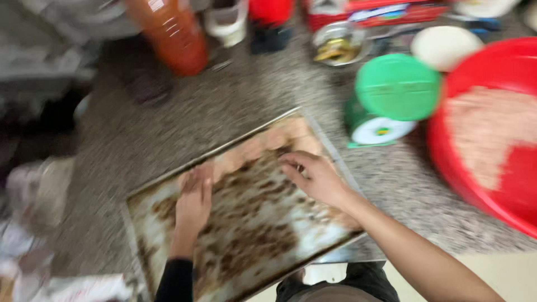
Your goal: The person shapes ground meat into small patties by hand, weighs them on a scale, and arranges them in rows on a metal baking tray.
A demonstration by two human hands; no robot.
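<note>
Both hands [193, 204] on baking tray [330, 148]

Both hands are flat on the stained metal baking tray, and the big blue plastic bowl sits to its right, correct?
Not quite: the head view shows the big plastic bowl is red, not blue. The rest holds: the left hand and right hand rest on the stained metal baking tray, bowl to its right.
</note>
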